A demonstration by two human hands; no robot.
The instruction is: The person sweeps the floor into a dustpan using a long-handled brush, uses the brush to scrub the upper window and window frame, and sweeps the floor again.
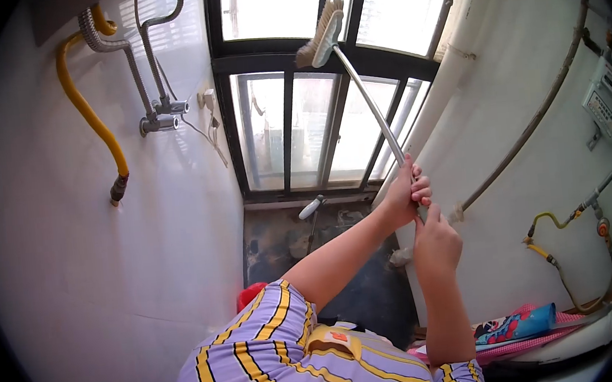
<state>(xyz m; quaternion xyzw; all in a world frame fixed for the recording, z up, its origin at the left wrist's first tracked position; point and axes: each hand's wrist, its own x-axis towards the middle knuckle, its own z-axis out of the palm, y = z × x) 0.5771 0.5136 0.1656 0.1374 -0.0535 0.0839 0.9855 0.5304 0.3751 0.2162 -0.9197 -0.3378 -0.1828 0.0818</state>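
Observation:
A broom (371,98) with a long metal handle is held up in front of me, its pale head and brown bristles (327,33) raised against the window frame. My left hand (406,195) is wrapped round the handle, higher up. Just below it, my right hand (437,239) is closed round the lower end of the handle. That end is mostly hidden by the fingers. Whether the bristles touch the window (318,124) cannot be made out.
On the left wall are a yellow hose (83,101) and metal valves (162,123). A white pipe (449,84) runs beside the window. At right hang a meter (605,101) and a gas hose (561,278). A white-handled tool (312,206) stands low by the window.

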